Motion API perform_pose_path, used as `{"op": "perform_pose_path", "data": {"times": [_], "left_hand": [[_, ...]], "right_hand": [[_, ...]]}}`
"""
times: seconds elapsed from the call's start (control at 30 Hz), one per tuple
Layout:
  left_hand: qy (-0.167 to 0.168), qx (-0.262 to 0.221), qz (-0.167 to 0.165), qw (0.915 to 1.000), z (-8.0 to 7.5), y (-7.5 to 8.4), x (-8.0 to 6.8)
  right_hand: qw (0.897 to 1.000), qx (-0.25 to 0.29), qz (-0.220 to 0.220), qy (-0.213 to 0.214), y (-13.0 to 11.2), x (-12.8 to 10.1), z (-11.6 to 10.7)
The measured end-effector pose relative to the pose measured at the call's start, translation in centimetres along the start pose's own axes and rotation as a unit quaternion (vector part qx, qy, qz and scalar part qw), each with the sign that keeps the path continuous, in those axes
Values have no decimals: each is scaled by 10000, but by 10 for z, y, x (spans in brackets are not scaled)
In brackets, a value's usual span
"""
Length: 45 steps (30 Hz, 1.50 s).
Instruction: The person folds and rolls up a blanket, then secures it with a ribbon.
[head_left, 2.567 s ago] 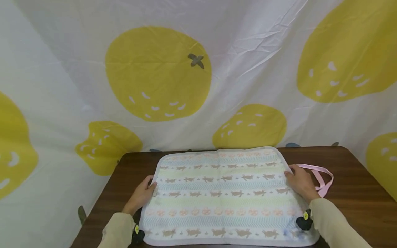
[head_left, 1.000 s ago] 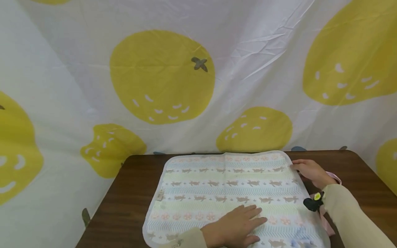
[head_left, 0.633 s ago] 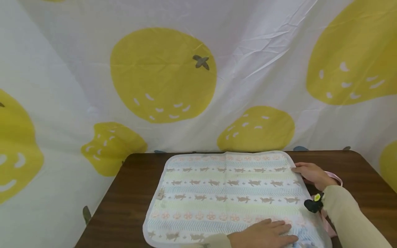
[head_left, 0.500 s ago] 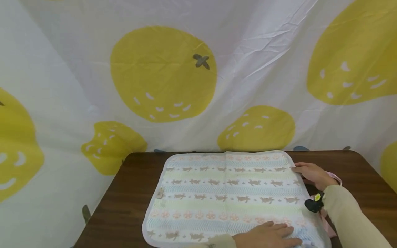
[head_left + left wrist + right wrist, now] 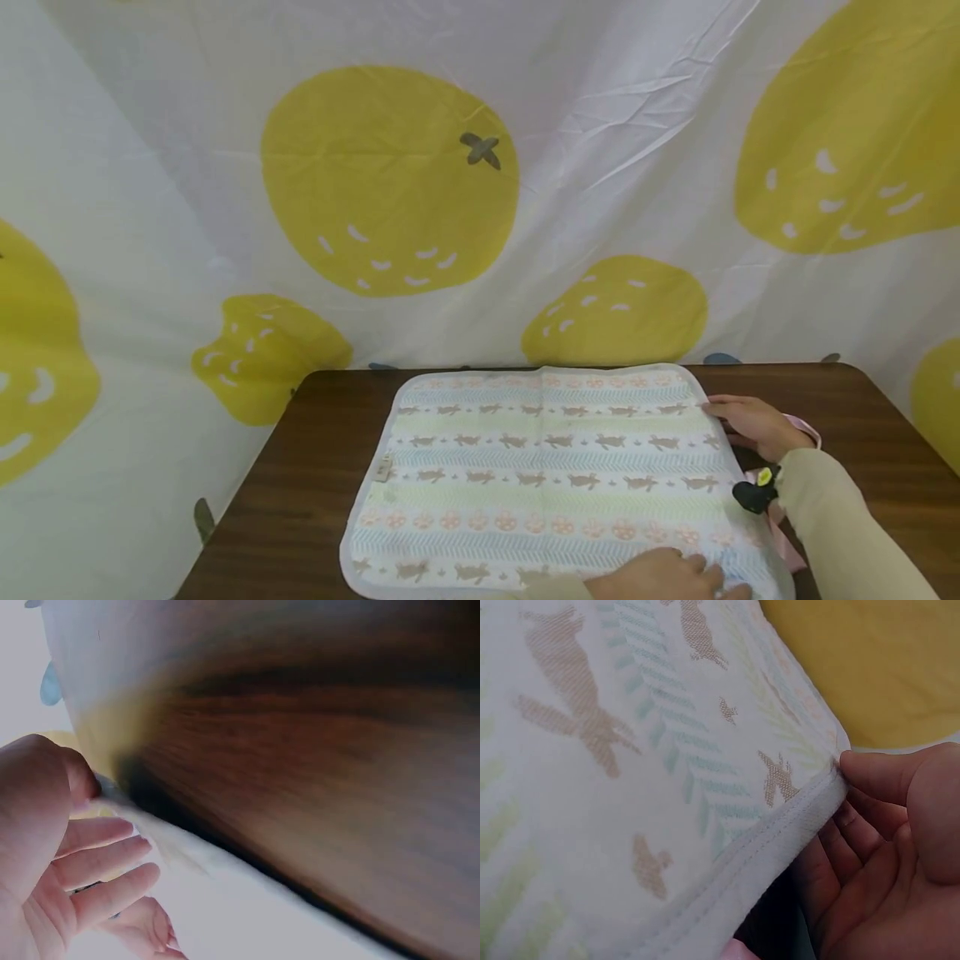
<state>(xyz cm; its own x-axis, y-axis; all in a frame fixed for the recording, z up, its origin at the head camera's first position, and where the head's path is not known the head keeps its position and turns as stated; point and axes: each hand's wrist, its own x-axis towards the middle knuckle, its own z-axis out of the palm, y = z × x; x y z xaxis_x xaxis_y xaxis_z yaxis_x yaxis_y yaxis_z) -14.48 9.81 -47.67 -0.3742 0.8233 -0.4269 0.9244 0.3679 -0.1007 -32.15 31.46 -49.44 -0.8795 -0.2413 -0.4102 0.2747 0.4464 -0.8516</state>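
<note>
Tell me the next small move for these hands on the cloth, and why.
Probably lift the right edge and fold it leftward. The right hand pinches the cloth at its far right edge, thumb on top in the right wrist view, and the left hand lies at the near right corner. The cloth lies flat on the table.

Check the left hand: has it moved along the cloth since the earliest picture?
Yes. The left hand went from the cloth's left edge to its near right corner.

We see even, soft, bright light in the head view; the left wrist view is motion-blurred, its desk smeared.
</note>
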Motion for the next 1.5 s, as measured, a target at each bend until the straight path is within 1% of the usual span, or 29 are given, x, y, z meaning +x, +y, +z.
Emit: {"op": "perform_pose_path", "data": {"times": [0.03,0.13,0.23,0.27,0.3,0.37,0.43,0.47,0.5,0.57,0.63,0.67,0.7,0.73,0.8,0.83,0.87,0.9,0.93,0.97,1.03,1.1,1.17,1.23,1.3,1.33,1.37,1.5], "left_hand": [[-137,-9,14,9999,-3,2,1],[-131,-289,110,9994,-8,6,5],[-44,-208,201,9996,-12,10,8],[221,-185,303,9991,-11,10,9],[286,-152,325,9989,-11,10,10],[574,-144,333,9977,-9,11,13],[754,-363,230,9962,-7,12,18],[640,-461,179,9967,-7,13,21],[603,-538,139,9966,-7,14,24],[736,-545,104,9957,-6,15,29],[539,-593,-84,9967,-10,18,32],[702,-538,-108,9960,-10,19,31],[1142,-536,-139,9919,-8,20,29],[1294,-670,-267,9890,-8,22,28],[1133,-931,-565,9876,-13,24,28],[1156,-980,-643,9864,-15,24,27],[1209,-974,-645,9858,-15,24,27],[1084,-1011,-681,9866,-18,23,27],[865,-1008,-715,9886,-21,22,27],[841,-980,-682,9893,-22,21,26],[1132,-855,-559,9883,-22,20,21],[1425,-893,-528,9844,-22,19,15],[1597,-1034,-540,9802,-23,20,9],[1665,-1215,-588,9768,-25,19,5],[1724,-1525,-587,9714,-29,18,0],[1778,-1664,-568,9682,-30,16,-3],[1925,-1787,-515,9635,-31,14,-5],[2528,-1959,-438,9465,-34,6,-15]], "right_hand": [[10000,5,-13,-27,0,0,0],[9998,40,-117,-130,-1,1,1],[9995,122,-212,-193,-1,2,2],[9994,144,-238,-195,-1,2,3],[9994,168,-243,-179,-1,2,3],[9993,200,-260,-155,-1,3,4],[9993,191,-296,-131,-1,3,4],[9993,164,-321,-122,-1,3,5],[9992,142,-347,-105,-1,3,5],[9991,71,-402,-64,-1,4,5],[9988,-57,-483,-29,-2,5,6],[9985,-144,-535,-6,-3,5,6],[9981,-233,-576,33,-4,5,7],[9975,-319,-628,58,-4,5,7],[9956,-543,-759,117,-6,5,6],[9943,-648,-838,134,-6,4,5],[9930,-745,-896,171,-7,3,4],[9918,-809,-972,182,-7,3,3],[9904,-861,-1067,173,-8,1,2],[9891,-901,-1150,162,-8,0,0],[9880,-862,-1279,85,-11,-2,-2],[9873,-806,-1372,-1,-14,-5,-5],[9868,-784,-1411,-104,-18,-7,-7],[9858,-820,-1450,-190,-22,-8,-9],[9846,-942,-1460,-221,-26,-9,-11],[9839,-999,-1462,-225,-28,-10,-12],[9834,-1044,-1468,-230,-30,-10,-13],[9803,-1200,-1548,-256,-39,-12,-18]]}}
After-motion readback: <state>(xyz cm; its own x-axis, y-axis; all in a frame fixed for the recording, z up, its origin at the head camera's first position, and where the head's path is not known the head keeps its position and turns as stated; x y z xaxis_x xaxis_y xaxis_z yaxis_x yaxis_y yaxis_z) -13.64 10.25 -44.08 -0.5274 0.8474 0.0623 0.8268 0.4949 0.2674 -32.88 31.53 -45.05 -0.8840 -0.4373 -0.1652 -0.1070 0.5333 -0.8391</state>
